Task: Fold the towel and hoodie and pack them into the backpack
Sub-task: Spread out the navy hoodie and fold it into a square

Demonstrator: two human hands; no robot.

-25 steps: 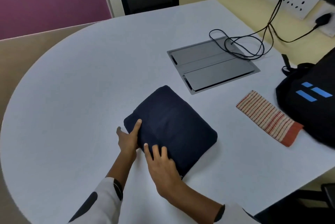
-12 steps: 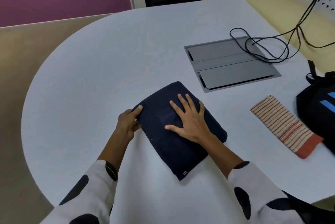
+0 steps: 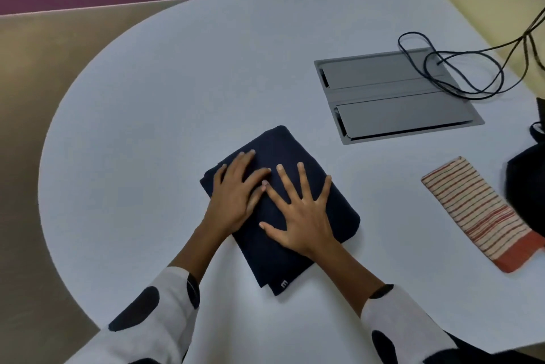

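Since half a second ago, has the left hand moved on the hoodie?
Yes. The left hand moved from the hoodie's edge onto its top, toward the grey floor box, and now lies flat beside the right hand.

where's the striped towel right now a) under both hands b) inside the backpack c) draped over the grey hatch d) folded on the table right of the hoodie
d: the striped towel lies folded on the table, apart from the navy hoodie under both hands.

At three o'clock the frame's edge cuts off most of my backpack [image 3: 528,186]; it also hides my towel's [image 3: 483,213] far corner.
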